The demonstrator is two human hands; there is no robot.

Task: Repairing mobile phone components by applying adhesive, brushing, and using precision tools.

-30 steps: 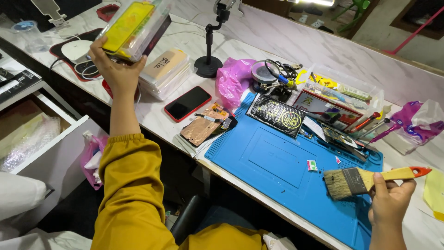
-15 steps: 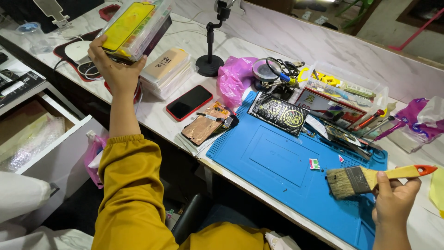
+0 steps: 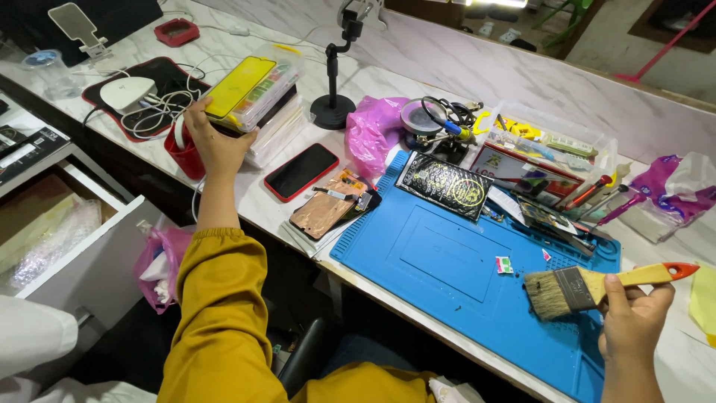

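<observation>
At the far left of the desk we see a black pad [image 3: 160, 71] carrying a white round device [image 3: 127, 94] and a tangle of white cable, with a red cup [image 3: 183, 153] just beside it near the front edge. Our left hand [image 3: 218, 145] is stretched out over that part of the desk, fingers curled up around the underside of a clear plastic box [image 3: 257, 89] with a yellow top, which it holds tilted above a stack of flat packs. Just right of the stack lies a red-cased phone [image 3: 301, 172], screen dark, and nearer the front edge an opened phone part with a copper-coloured back [image 3: 325, 213]. Behind these stands a black round-based stand [image 3: 333, 112], then a crumpled pink plastic bag [image 3: 375, 130]. The blue work mat [image 3: 447, 261] covers the front edge towards the right; a black patterned packet [image 3: 444, 186] lies at its back left corner, and tools and pens crowd its back edge. At the right, our right hand [image 3: 632, 321] is closed around the yellow handle of a flat paintbrush [image 3: 589, 287], bristles pointing left and held just over the mat's right part.
</observation>
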